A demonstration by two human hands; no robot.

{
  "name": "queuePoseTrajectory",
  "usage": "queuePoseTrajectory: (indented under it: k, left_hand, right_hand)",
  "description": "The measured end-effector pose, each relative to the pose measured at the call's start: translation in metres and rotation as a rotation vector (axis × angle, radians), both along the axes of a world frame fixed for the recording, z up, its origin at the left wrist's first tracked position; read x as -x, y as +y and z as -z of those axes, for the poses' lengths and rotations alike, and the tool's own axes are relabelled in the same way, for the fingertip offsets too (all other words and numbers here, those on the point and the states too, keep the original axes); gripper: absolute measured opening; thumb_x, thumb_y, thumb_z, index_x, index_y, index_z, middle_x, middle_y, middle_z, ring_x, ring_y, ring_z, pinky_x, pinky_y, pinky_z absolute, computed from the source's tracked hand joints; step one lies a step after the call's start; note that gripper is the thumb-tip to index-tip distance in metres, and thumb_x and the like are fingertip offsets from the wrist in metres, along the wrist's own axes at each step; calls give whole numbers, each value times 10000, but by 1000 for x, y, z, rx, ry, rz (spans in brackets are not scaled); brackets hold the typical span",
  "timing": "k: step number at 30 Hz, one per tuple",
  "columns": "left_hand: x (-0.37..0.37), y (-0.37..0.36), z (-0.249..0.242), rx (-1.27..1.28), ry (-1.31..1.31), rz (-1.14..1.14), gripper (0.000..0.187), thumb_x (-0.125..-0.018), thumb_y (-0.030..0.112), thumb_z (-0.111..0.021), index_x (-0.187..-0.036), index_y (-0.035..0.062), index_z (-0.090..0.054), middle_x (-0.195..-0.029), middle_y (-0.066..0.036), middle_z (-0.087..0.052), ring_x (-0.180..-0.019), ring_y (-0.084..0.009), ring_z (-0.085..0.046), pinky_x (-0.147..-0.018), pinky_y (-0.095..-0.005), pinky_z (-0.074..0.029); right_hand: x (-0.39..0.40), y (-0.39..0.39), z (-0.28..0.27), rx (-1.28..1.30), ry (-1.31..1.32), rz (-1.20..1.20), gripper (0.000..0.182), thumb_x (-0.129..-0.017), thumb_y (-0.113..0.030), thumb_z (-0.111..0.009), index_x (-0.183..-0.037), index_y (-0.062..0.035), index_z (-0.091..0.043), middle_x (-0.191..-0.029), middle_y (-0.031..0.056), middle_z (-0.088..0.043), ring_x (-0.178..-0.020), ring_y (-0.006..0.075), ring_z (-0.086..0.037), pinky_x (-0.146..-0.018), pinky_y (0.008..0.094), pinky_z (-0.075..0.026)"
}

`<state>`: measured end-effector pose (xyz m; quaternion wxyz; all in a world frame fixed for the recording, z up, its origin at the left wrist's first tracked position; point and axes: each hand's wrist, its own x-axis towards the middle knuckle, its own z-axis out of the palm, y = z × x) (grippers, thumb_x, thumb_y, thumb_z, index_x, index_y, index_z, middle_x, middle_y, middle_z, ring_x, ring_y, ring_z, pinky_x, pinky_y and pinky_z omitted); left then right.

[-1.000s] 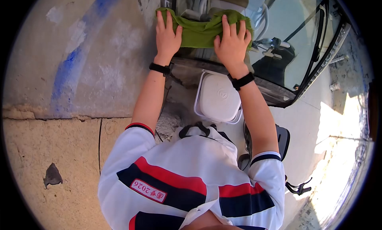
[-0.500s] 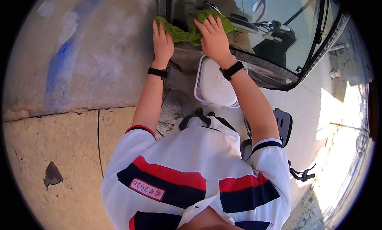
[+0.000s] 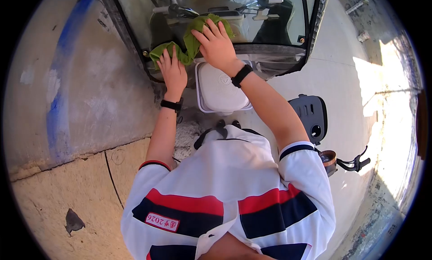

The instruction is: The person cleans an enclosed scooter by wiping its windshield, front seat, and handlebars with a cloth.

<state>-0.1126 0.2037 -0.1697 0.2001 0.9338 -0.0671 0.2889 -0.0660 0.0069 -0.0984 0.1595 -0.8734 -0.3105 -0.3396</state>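
Observation:
My left hand [image 3: 173,75] lies on a bunched green cloth [image 3: 193,39], its fingers stretched out and apart. Higher and to the right, my right hand [image 3: 218,48] presses another part of the same cloth with spread fingers. Both hold the cloth against the lower part of a vehicle's clear windshield [image 3: 288,24]. Through the glass I see handlebars [image 3: 258,6]. My palms and the cloth's underside are hidden. A dark band circles each wrist.
Below the windshield stands a white lidded box [image 3: 222,89], close under my right forearm. To the right are a dark grey plastic part [image 3: 310,116] and a black handlebar end [image 3: 355,164]. A concrete surface with a blue paint streak [image 3: 67,39] lies left.
The view has turned, so the windshield and box appear farther left and straighter. Both hands and the cloth have shifted left in view, the left hand now lower than the right.

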Motion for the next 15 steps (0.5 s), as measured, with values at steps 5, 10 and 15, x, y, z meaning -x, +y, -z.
queuePoseTrajectory:
  k: [5, 10, 15]
  left_hand:
    - [-9, -46, -1, -53, 19, 57, 573, -973, 197, -502, -1518, 81, -368, -1510, -279, -322, -1346, -512, -312, -1137, -671, -147]
    - [-15, -91, -5, -78, 44, 180, 571, -992, 265, -509, -1525, 117, -368, -1518, -276, -315, -1359, -519, -294, -1139, -679, -106]
    - [-18, -132, -17, -92, 57, 319, 557, -994, 265, -520, -1520, 142, -385, -1520, -249, -328, -1391, -513, -269, -1145, -670, -96]
  right_hand:
    - [-9, -67, 5, -117, -72, 129, 426, -818, -122, -656, -1240, -98, -598, -1254, 137, -557, -1337, 357, -438, -1129, 526, -336]
    - [-6, -131, -1, -296, -153, 130, 286, -775, -32, -662, -1058, -62, -630, -1150, 136, -593, -1255, 354, -517, -1065, 461, -436]
    - [13, -201, -2, -284, -272, 310, 283, -758, -65, -681, -1036, -113, -664, -1052, 58, -639, -1123, 277, -574, -915, 416, -438]
